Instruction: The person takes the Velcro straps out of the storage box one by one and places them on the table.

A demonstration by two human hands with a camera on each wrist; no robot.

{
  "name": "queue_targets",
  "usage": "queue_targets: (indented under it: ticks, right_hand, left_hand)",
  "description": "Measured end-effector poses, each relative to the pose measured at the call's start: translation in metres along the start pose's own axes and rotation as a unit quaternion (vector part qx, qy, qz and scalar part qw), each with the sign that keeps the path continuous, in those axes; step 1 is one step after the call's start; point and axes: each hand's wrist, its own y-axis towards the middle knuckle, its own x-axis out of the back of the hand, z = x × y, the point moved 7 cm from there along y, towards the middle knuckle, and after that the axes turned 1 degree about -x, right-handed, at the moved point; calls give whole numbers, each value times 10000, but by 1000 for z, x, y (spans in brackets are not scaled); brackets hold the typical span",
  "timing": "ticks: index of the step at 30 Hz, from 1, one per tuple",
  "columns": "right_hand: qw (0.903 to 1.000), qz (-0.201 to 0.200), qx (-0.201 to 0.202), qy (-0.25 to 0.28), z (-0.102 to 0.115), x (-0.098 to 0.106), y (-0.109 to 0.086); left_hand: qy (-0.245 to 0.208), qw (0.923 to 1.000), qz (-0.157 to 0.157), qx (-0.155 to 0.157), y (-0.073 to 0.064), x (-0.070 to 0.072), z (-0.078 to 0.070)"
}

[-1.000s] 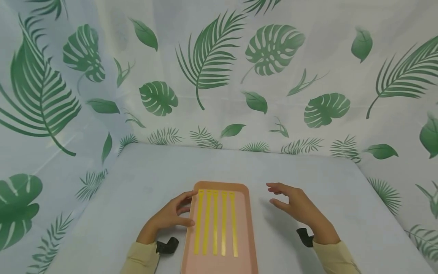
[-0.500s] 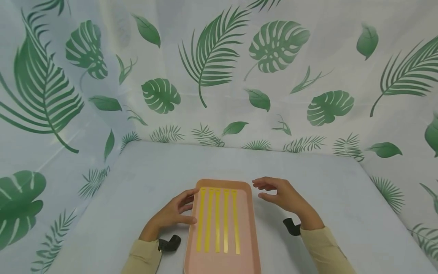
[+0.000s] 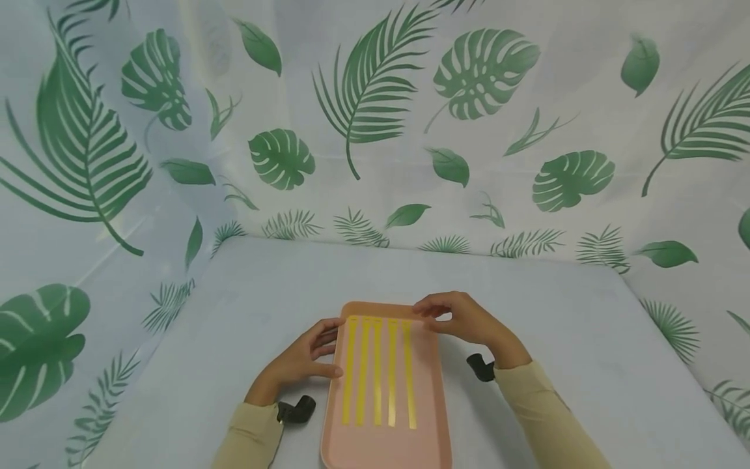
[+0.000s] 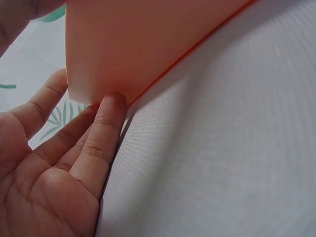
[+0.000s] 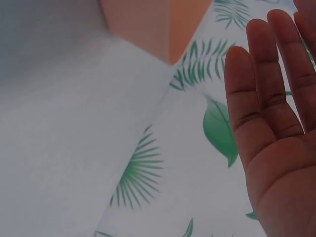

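Observation:
A pink-orange tray (image 3: 389, 449) lies lengthwise on the white table. Inside it, several long flat yellow strips (image 3: 377, 374) lie side by side, each with a wider, slotted-looking far end. My left hand (image 3: 305, 358) is at the tray's left side, thumb at the rim. In the left wrist view, fingers of the left hand (image 4: 69, 158) touch the tray's outer wall (image 4: 113, 44), with their joints only slightly bent. My right hand (image 3: 463, 319) overlaps the tray's far right corner in the head view. The right wrist view shows fingers of this hand (image 5: 276, 98) extended beside the tray corner (image 5: 153, 29).
White table (image 3: 527, 293) surrounds the tray. Behind it and at both sides hangs a white cloth with green leaf prints (image 3: 375, 85). A black wrist device (image 3: 297, 409) sits at the left cuff, another black device (image 3: 480, 368) at the right cuff.
My right hand has moved left from the table's right part to the tray's far right corner. The left hand has stayed at the tray's left side. The head view has shifted slightly.

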Motion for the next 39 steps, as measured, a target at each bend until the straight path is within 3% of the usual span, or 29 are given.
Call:
queue_targets:
  ticks: [9, 13, 23, 31, 39]
  right_hand:
    - [9983, 376, 135, 429, 9, -13, 24]
    - [9967, 550, -12, 601, 10, -22, 33]
    - [9887, 1167, 269, 899, 22, -44, 55]
    - [9846, 1456, 386, 887, 25, -64, 68]
    - [9755, 2042, 485, 660, 27, -87, 78]
  left_hand:
    - [-36, 9997, 56, -227, 1, 0, 1]
    - [-80, 9998, 14, -161, 0, 0, 1]
    - [-86, 10000, -24, -43, 0, 1, 1]
    - [-56, 10000, 9, -13, 1, 0, -2]
    - [-66, 10000, 63, -4, 0, 0, 0]
